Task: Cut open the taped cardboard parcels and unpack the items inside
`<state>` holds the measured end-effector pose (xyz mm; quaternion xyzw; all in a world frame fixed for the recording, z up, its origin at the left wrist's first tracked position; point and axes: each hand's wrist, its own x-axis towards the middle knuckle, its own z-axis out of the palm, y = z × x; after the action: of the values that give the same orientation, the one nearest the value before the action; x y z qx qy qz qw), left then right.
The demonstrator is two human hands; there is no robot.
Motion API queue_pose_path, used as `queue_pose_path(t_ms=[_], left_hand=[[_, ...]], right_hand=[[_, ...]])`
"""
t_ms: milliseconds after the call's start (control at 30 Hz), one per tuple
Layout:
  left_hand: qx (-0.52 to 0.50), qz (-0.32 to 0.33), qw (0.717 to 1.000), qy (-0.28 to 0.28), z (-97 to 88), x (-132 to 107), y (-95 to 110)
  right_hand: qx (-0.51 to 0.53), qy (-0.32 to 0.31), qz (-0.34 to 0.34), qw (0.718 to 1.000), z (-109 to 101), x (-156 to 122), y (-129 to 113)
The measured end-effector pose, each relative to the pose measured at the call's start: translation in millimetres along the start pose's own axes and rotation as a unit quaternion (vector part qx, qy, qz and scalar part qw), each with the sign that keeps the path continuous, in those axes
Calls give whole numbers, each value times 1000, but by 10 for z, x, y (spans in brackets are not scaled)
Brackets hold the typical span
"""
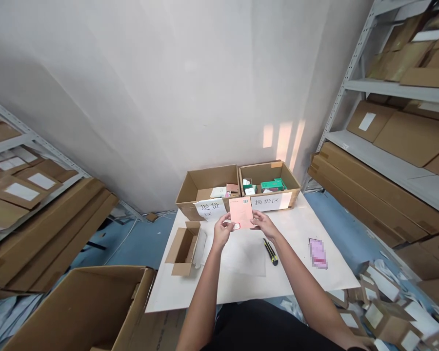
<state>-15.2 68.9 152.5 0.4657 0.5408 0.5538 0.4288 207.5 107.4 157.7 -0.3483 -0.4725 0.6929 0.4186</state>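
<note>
Pink pack (241, 212): facing the wearer, barcode showing at upper right, being held above the table before two labelled bins.

Containers, left to right:
- Big box (84, 307): standing open beside the table.
- Small box (186, 246): lying open, flaps spreading outward.
- Left bin (205, 179): holding white and pinkish packs, mostly toward its right side; paper label (211, 209) hanging in front.
- Right bin (258, 171): holding green boxes (272, 185) and white items; white label (265, 201) showing in front.

Surface and room, left to right:
- Left rack (36, 139): bearing cartons.
- White table (303, 224): carrying a clear sheet (245, 261), a cutter (270, 252) lying aslant, and a blurred purple item (317, 253).
- Right rack (398, 89): bearing cartons; further boxes (388, 317) cluttering the blue floor (157, 239) below.

Hands:
- Left hand (223, 231): pinching the pack's left edge.
- Right hand (264, 224): pinching its right edge.
</note>
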Motion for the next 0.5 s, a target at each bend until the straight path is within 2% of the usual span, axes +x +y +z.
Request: queue_pose_path(t_ms=[100, 233, 267, 400, 500], left_hand=[[32, -10, 999, 16, -2, -41, 88], [110, 22, 990, 91, 76, -77, 224], [107, 36, 990, 86, 127, -83, 266], [29, 73, 997, -8, 368, -61, 432], [-23, 93, 995, -21, 428, 22, 544]], right_hand=[[-2, -30, 15, 999, -49, -63, -115], [-32, -9, 0, 999, 4, -63, -161], [-46, -3, -17, 999, 54, -57, -158], [-118, -20, -134, 984, 309, -49, -145], [-153, -31, -175, 972, 359, -25, -166]])
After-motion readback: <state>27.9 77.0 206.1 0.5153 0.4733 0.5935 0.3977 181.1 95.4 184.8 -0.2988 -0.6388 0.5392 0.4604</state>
